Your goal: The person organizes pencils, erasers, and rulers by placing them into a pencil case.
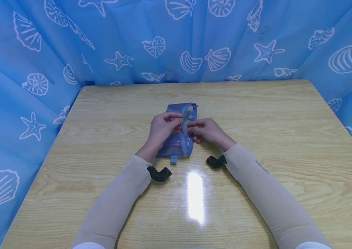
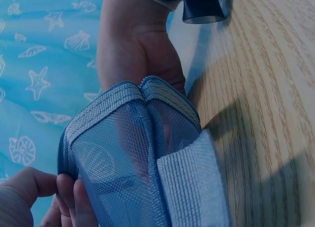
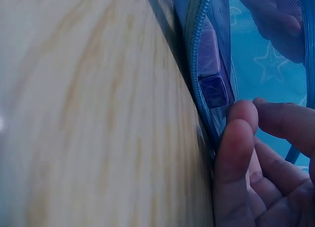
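A blue mesh zip pouch [image 1: 172, 147] lies on the table, its long zipped mouth held apart toward the right. My left hand [image 1: 162, 128] pinches the left edge of that mouth between thumb and fingers. The right hand [image 1: 210, 131] has its fingertips at the opposite edge of the mouth, with thumb and fingers curled together there. Inside the pouch, the right wrist view shows a light purple item with a dark blue end [image 3: 214, 91]; its kind is unclear. A fabric tab [image 2: 192, 180] sticks out from the pouch's near end.
The wood-grain table [image 1: 107, 103] extends around the pouch on every side. Blue curtains [image 1: 169, 38] with shell and starfish prints hang behind the table and at its sides. Black wrist cameras [image 1: 159, 174] jut inward from both sleeves, close above the tabletop.
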Tool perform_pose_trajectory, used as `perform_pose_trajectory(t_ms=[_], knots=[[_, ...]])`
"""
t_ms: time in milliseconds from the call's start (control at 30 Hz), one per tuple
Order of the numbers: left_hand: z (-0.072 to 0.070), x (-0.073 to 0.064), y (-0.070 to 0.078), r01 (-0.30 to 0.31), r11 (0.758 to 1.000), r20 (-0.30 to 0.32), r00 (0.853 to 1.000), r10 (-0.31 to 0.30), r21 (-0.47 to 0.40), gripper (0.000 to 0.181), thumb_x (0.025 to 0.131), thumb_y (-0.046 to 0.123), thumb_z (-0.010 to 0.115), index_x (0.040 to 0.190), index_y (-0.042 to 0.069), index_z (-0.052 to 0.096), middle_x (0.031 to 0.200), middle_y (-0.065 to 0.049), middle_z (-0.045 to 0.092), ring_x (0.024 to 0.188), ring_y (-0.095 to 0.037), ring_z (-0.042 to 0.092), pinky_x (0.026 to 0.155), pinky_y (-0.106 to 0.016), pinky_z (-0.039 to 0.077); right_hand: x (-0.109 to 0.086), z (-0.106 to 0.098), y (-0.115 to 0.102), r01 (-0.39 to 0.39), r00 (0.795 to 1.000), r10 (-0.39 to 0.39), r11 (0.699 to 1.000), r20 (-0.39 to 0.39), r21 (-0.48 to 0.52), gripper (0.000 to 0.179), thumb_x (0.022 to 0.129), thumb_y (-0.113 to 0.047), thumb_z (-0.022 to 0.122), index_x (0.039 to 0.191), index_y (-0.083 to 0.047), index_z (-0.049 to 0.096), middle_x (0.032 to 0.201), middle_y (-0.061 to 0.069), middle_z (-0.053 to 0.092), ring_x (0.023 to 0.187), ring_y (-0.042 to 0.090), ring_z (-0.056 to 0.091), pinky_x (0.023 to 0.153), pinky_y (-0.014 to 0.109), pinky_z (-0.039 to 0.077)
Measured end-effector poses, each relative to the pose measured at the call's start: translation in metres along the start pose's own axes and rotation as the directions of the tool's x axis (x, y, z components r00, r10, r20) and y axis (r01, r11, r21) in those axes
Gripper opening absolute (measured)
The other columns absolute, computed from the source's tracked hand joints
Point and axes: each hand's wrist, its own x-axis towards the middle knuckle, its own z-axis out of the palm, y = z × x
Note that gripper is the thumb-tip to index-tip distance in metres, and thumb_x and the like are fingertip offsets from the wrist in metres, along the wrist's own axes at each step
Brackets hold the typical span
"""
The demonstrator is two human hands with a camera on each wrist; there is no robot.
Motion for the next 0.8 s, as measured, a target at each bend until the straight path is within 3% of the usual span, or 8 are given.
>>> perform_pose_trajectory(t_ms=[167,333,533,633,800], knots=[[0.001,-0.003,-0.001,-0.001,1.000,0.000,1.000,0.001,0.004,0.022,0.092,0.010,0.067,0.111,0.000,0.071,0.092,-0.010,0.068,0.070,-0.013,0.067,0.072,-0.030,0.062,-0.003,0.001,0.001,-0.018,1.000,0.017,1.000,0.012,0.016,0.038,0.101,-0.019,0.056,0.135,-0.003,0.058,0.114,0.019,0.069,0.070,0.012,0.065,0.065,0.027,0.060],[0.000,-0.004,-0.002,0.008,1.000,-0.007,1.000,-0.008,0.012,0.020,0.091,0.010,0.067,0.109,0.002,0.072,0.094,-0.011,0.069,0.069,-0.014,0.067,0.071,-0.031,0.063,-0.008,-0.007,0.001,-0.028,1.000,0.028,0.997,0.009,0.066,0.038,0.102,-0.020,0.053,0.135,-0.003,0.057,0.114,0.019,0.066,0.075,0.015,0.065,0.066,0.027,0.059],[0.000,-0.005,-0.003,0.006,1.000,-0.013,1.000,-0.006,0.026,0.018,0.091,0.011,0.069,0.107,0.004,0.073,0.093,-0.010,0.070,0.071,-0.014,0.067,0.071,-0.031,0.062,-0.011,-0.028,-0.003,0.001,0.996,-0.002,1.000,-0.091,-0.008,0.039,0.102,-0.026,0.053,0.134,-0.004,0.058,0.119,0.019,0.065,0.086,0.018,0.064,0.072,0.028,0.058],[0.001,-0.006,-0.004,0.020,0.998,0.018,1.000,-0.021,0.056,0.020,0.092,0.015,0.069,0.110,0.006,0.073,0.097,-0.009,0.070,0.075,-0.014,0.068,0.072,-0.030,0.062,-0.014,-0.037,-0.005,0.006,0.988,-0.013,0.999,-0.154,-0.048,0.039,0.103,-0.028,0.052,0.134,-0.005,0.058,0.123,0.019,0.063,0.095,0.024,0.063,0.080,0.033,0.058],[-0.003,-0.001,-0.005,0.031,0.984,0.131,0.990,-0.054,0.175,0.029,0.097,0.030,0.063,0.117,0.010,0.072,0.105,-0.007,0.071,0.087,-0.016,0.070,0.074,-0.031,0.062,-0.018,-0.046,-0.008,0.059,0.969,-0.084,0.992,-0.231,-0.115,0.039,0.103,-0.033,0.051,0.130,-0.007,0.060,0.120,0.021,0.063,0.102,0.035,0.063,0.087,0.041,0.057]])
